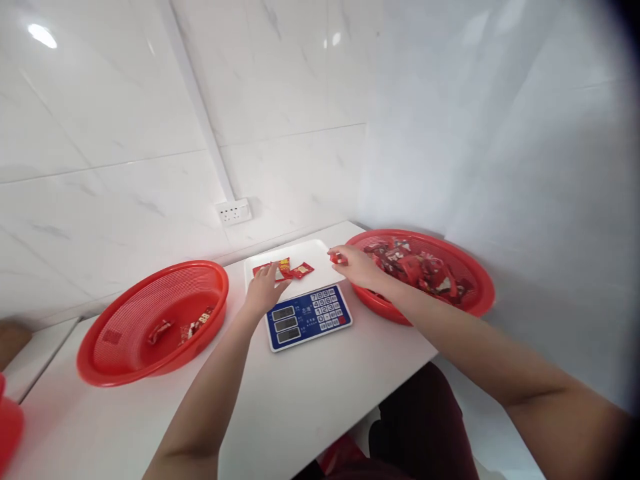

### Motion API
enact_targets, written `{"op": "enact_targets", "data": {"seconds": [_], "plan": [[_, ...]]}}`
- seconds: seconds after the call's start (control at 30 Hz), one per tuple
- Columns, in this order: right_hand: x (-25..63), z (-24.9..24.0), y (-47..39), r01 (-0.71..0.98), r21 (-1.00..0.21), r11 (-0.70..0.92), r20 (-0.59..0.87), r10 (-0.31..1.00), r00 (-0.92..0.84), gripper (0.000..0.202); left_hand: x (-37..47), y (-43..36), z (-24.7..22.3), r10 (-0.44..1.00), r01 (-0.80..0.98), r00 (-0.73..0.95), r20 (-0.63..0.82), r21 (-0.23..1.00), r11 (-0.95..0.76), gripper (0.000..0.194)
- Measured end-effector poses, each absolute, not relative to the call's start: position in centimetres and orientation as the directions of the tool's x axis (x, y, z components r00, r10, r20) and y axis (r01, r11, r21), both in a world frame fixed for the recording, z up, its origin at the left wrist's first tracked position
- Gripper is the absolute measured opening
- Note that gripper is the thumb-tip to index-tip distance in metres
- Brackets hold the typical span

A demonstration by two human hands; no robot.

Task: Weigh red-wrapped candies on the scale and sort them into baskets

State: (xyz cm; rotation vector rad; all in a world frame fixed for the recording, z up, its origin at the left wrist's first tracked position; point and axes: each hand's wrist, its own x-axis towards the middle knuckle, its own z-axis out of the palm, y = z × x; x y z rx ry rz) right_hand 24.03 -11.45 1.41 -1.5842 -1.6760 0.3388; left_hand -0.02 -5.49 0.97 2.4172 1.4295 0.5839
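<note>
A digital scale (308, 319) with a blue keypad panel and a white weighing tray (320, 255) stands on the table. Several small red packets (302, 270) lie on the tray. Over its left part is my left hand (264, 291), thumb and fingers apart, right at the packets; whether the fingertips touch them I cannot tell. At the tray's right edge my right hand (361, 267) pinches a small red wrapped packet (337, 259) between thumb and fingers. Close beside that hand, a red plastic basket (480, 283) holds a heap of red wrapped packets (425, 272).
Left of the scale sits another red basket (120, 333) with a few wrapped packets at its bottom. Part of a red container (9, 427) shows at the far left. A tiled wall with a power socket (234, 212) rises behind the white table (290, 400).
</note>
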Motion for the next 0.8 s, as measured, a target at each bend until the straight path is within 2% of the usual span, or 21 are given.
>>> {"op": "enact_targets", "data": {"seconds": [0.07,0.17,0.27,0.4,0.47,0.6,0.7,0.8], "plan": [[27.4,2.6,-14.0,0.714,-0.692,0.106,0.241,0.966,0.090,0.042,-1.0,-7.3,0.9,0.861,0.624,0.448,0.242,0.605,-0.495,0.054],[32.2,3.9,-17.4,0.798,-0.603,-0.016,0.038,0.998,0.049,0.052,-2.6,-10.3,0.7,0.872,0.406,0.470,0.135,0.844,-0.350,0.050],[35.5,4.0,-19.6,0.854,-0.506,-0.117,-0.104,0.992,0.074,0.056,-3.8,-13.1,-0.1,0.851,0.313,0.524,-0.008,0.932,-0.184,0.054],[36.3,1.9,-20.1,0.863,-0.493,-0.108,-0.274,0.961,-0.036,0.065,-4.0,-16.9,-2.6,0.836,0.236,0.541,-0.089,0.970,-0.050,0.052],[35.7,0.5,-19.9,0.911,-0.404,-0.083,-0.293,0.955,-0.042,0.068,-3.4,-18.6,-4.2,0.825,0.215,0.549,-0.133,0.977,0.015,0.050],[34.6,-1.6,-19.0,0.976,-0.193,-0.104,-0.248,0.967,0.054,0.071,-1.9,-21.1,-6.9,0.765,0.179,0.598,-0.241,0.970,0.166,0.044],[34.9,-1.4,-18.3,0.975,-0.158,-0.154,-0.166,0.978,0.128,0.051,-1.1,-21.8,-7.8,0.743,0.142,0.608,-0.279,0.959,0.244,0.040],[36.4,-0.1,-17.6,0.944,-0.204,-0.260,-0.010,0.965,0.263,0.039,-0.6,-22.0,-8.2,0.718,0.100,0.627,-0.303,0.945,0.312,0.038]]}}
